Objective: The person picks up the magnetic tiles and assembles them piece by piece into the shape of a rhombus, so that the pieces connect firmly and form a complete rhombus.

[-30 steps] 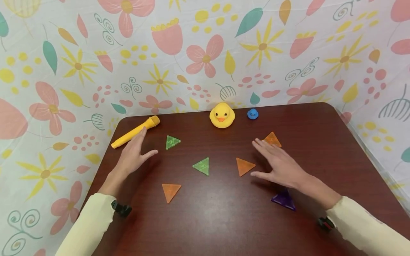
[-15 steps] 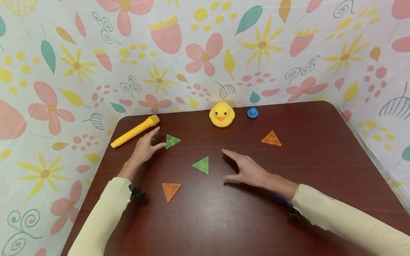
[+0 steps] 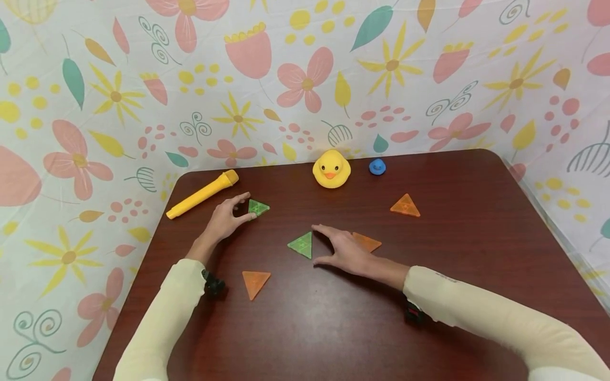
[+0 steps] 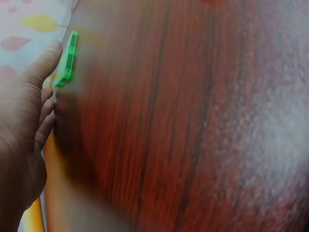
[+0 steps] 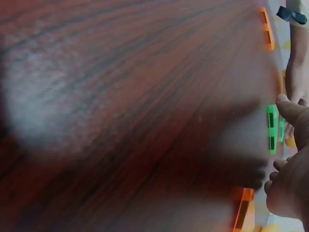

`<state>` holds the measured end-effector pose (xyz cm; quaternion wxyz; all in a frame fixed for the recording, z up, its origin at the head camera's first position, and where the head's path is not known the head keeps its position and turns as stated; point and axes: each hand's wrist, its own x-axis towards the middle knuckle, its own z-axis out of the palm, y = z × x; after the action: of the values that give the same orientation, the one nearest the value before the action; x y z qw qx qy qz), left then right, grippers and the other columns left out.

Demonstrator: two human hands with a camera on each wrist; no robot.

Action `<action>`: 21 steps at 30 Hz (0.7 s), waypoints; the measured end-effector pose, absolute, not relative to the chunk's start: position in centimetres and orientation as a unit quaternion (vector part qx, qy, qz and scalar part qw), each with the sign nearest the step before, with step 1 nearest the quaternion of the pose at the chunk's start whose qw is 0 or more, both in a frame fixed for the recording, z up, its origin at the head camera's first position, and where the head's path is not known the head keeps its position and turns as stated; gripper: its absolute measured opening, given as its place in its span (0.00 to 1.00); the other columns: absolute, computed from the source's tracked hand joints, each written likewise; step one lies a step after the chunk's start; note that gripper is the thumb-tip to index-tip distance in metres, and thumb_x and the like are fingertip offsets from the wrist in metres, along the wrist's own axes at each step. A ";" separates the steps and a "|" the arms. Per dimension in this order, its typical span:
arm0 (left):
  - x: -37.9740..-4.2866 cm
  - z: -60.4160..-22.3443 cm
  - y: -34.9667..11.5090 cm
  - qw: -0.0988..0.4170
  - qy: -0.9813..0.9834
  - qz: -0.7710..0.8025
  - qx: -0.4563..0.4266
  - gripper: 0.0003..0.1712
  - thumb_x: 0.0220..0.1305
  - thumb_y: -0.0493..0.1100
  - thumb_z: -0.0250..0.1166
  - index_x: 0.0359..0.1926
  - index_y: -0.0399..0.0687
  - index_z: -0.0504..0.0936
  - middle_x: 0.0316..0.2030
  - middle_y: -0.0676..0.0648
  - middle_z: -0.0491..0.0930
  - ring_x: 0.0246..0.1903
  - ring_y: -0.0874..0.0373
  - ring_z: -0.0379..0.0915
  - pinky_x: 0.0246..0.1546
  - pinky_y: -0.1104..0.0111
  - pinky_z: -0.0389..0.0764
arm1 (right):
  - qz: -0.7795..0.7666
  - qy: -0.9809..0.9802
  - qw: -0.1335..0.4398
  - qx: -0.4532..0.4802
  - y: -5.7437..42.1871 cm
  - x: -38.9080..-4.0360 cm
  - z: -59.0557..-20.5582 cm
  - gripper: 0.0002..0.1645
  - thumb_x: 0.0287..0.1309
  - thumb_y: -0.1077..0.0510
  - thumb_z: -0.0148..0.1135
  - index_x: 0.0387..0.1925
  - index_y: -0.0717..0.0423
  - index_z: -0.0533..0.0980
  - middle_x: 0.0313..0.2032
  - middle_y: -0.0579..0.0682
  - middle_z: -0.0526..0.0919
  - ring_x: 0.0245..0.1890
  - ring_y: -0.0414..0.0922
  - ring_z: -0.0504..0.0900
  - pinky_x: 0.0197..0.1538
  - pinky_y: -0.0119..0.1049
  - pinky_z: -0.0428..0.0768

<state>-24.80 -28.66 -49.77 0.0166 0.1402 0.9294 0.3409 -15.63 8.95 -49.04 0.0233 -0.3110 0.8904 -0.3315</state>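
Note:
My left hand (image 3: 226,218) reaches to a green translucent triangle tile (image 3: 258,208) at the table's left, thumb and fingers spread at its near side. In the left wrist view the thumb lies right by that green tile (image 4: 70,58). My right hand (image 3: 345,251) is at a second green triangle tile (image 3: 302,245) near the middle, its thumb and fingers apart at the tile's right edge. Beneath and behind the right hand, an orange triangle tile (image 3: 367,242) is partly covered. The right wrist view has this orange tile (image 5: 244,210) low beside the hand.
Another orange tile (image 3: 256,284) lies at the front left, one more orange tile (image 3: 405,206) at the right. Along the back of the brown table (image 3: 305,333) are a yellow toy microphone (image 3: 202,194), a yellow rubber duck (image 3: 331,169) and a small blue toy (image 3: 377,167). A patterned cloth (image 3: 200,69) hangs behind.
Both hands have moved inward: the left from near the microphone to the far green tile, the right leftward to the middle green tile. The right forearm now covers the purple tile.

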 end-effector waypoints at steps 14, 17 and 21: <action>-24.8 -49.9 -28.3 0.008 0.932 0.332 0.146 0.39 0.69 0.51 0.75 0.76 0.47 0.74 0.67 0.40 0.76 0.64 0.42 0.70 0.66 0.46 0.72 | -0.338 0.893 0.017 -0.295 7.7 -15.6 -49.9 0.48 0.54 0.52 0.85 0.72 0.63 0.72 0.69 0.61 0.77 0.72 0.59 0.73 0.67 0.57 0.77; -24.8 -50.0 -28.4 0.004 0.932 0.331 0.145 0.38 0.69 0.51 0.76 0.76 0.47 0.74 0.65 0.40 0.77 0.63 0.42 0.71 0.65 0.46 0.73 | -0.339 0.894 0.015 -0.292 7.6 -15.6 -49.9 0.47 0.55 0.53 0.85 0.71 0.63 0.73 0.69 0.61 0.78 0.72 0.59 0.74 0.67 0.56 0.77; -24.8 -50.2 -28.3 -0.002 0.933 0.330 0.141 0.38 0.68 0.50 0.76 0.75 0.47 0.75 0.63 0.40 0.78 0.60 0.41 0.73 0.63 0.46 0.74 | -0.342 0.894 0.015 -0.289 7.5 -15.6 -50.0 0.46 0.55 0.53 0.84 0.71 0.63 0.74 0.68 0.60 0.78 0.71 0.58 0.74 0.67 0.56 0.76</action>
<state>-24.77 -28.31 -50.17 -0.0023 0.1414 0.9333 0.3300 -15.61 7.48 -49.97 0.0146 -0.2889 0.8940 -0.3422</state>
